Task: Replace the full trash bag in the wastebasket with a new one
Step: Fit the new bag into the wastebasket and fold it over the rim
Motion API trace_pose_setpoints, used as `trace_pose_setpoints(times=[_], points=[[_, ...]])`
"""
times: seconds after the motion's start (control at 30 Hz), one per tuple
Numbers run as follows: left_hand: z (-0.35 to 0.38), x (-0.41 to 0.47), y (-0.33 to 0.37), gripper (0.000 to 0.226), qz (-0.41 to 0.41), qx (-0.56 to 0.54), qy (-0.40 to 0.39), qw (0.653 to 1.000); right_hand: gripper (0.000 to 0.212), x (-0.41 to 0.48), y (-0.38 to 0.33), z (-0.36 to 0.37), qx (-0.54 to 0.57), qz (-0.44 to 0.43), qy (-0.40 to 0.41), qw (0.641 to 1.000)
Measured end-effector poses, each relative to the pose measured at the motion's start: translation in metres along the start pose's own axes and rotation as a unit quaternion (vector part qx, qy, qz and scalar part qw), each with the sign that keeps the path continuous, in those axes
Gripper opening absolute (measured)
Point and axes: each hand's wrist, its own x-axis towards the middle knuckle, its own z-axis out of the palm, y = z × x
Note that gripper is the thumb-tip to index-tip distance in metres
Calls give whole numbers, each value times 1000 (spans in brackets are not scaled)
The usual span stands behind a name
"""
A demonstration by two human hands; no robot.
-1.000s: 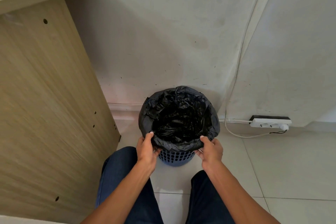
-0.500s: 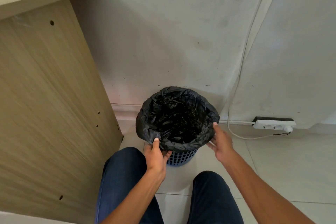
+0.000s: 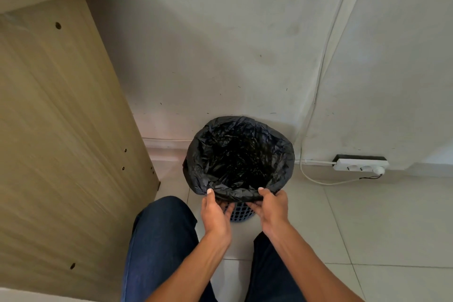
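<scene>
A black trash bag [image 3: 239, 154] lines a small blue mesh wastebasket [image 3: 241, 212] that stands on the floor against the wall. The bag's edge is folded down over the rim all round, and its inside looks dark and crumpled. My left hand [image 3: 215, 213] and my right hand [image 3: 270, 207] are side by side at the near rim. Each thumb lies on top of the folded bag edge and the fingers reach under it, pinching the plastic. Only the lower front of the basket shows between my hands.
A wooden desk side panel [image 3: 63, 135] stands close on the left. A white power strip [image 3: 360, 167] with a cable lies on the floor by the wall at right. My knees in dark jeans [image 3: 159, 240] flank the basket on the tiled floor.
My right hand came back from the basket's right side to the near rim and took hold of the bag edge. The left hand shifted slightly right along the rim.
</scene>
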Motion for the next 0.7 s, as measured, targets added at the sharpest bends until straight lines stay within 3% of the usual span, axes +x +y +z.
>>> trace_pose_setpoints(times=[0.4, 0.6, 0.7], points=[[-10, 27, 14, 18, -19, -8, 19, 1000, 28, 7, -12, -11, 3, 0, -32, 999], [-17, 41, 39, 44, -30, -26, 0, 999, 29, 13, -17, -19, -1, 1, -60, 998], [-16, 42, 43, 30, -3, 7, 9, 1000, 31, 20, -20, -18, -14, -1, -64, 998]])
